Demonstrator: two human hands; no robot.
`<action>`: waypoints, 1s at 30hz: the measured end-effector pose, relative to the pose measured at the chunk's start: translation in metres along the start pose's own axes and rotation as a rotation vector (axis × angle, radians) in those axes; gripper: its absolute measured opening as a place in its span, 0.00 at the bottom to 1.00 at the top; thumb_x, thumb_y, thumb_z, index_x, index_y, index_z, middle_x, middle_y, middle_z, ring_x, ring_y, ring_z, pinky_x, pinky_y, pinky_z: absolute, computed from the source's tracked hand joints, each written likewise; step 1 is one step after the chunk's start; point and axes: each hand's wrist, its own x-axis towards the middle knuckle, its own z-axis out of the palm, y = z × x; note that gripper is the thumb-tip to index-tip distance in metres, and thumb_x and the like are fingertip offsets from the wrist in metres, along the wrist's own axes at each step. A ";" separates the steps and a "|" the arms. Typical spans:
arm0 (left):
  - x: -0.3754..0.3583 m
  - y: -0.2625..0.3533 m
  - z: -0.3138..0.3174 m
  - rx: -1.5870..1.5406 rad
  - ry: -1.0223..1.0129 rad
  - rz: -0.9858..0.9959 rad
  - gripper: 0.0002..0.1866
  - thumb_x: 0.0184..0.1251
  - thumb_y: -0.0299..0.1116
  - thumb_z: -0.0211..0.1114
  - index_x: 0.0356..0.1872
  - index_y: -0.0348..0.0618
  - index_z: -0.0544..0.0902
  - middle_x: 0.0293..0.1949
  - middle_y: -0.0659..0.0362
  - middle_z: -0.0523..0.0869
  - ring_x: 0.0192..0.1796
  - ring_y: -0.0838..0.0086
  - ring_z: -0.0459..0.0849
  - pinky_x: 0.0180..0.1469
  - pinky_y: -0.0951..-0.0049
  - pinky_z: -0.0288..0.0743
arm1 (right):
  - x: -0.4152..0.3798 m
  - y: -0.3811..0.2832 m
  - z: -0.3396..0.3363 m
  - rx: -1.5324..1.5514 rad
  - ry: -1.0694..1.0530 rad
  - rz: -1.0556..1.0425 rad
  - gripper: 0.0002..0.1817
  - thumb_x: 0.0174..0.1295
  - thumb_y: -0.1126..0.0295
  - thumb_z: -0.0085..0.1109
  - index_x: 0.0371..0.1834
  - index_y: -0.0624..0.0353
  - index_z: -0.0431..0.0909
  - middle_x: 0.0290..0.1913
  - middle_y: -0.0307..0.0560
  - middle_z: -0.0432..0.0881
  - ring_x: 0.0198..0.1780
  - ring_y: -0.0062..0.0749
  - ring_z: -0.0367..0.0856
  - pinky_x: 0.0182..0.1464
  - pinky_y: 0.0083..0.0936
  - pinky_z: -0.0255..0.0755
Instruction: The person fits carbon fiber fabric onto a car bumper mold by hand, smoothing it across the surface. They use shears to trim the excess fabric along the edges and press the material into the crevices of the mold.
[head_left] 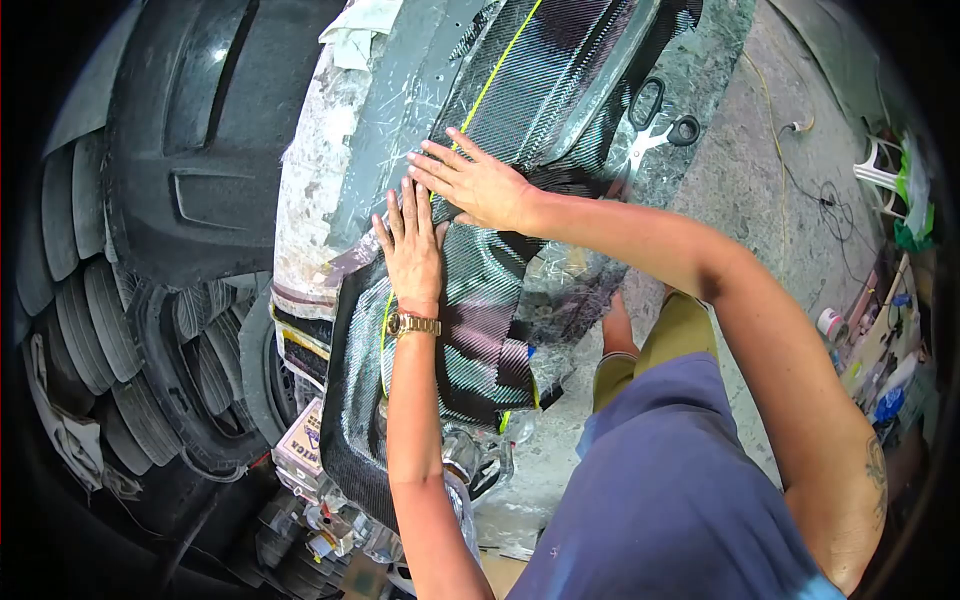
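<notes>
Blue shirt (660, 490) nearest, both bare arms (640, 225) stretched forward.
Left hand (412, 262) and right hand (485, 190) lie flat, unclenched, fingertips nearly meeting, on black woven fabric (480, 290) over a grey panel (400, 110).

blue shirt (665, 490), metal wristwatch (413, 325)

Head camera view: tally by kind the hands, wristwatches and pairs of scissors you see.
Hands: 2, the left hand and the right hand
Wristwatch: 1
Scissors: 1 pair
Total: 4
</notes>
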 end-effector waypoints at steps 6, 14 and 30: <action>0.000 0.001 0.001 -0.016 0.010 -0.004 0.40 0.76 0.52 0.57 0.83 0.52 0.53 0.84 0.60 0.51 0.85 0.59 0.47 0.82 0.44 0.39 | 0.001 -0.004 0.000 0.014 -0.043 0.025 0.53 0.62 0.35 0.60 0.84 0.52 0.50 0.85 0.43 0.49 0.85 0.39 0.45 0.84 0.55 0.33; -0.054 -0.014 -0.057 -0.099 -0.024 -0.076 0.36 0.77 0.49 0.58 0.80 0.45 0.61 0.83 0.51 0.56 0.84 0.52 0.51 0.82 0.45 0.41 | 0.001 -0.004 0.004 0.031 -0.027 0.021 0.52 0.65 0.39 0.61 0.85 0.54 0.48 0.86 0.43 0.48 0.85 0.40 0.45 0.84 0.55 0.33; -0.063 0.001 -0.063 -0.185 0.075 -0.231 0.29 0.75 0.43 0.62 0.73 0.45 0.70 0.70 0.49 0.72 0.72 0.55 0.70 0.71 0.52 0.61 | -0.001 -0.003 0.002 0.035 -0.015 0.017 0.53 0.63 0.39 0.62 0.84 0.53 0.48 0.86 0.43 0.48 0.85 0.40 0.44 0.84 0.54 0.33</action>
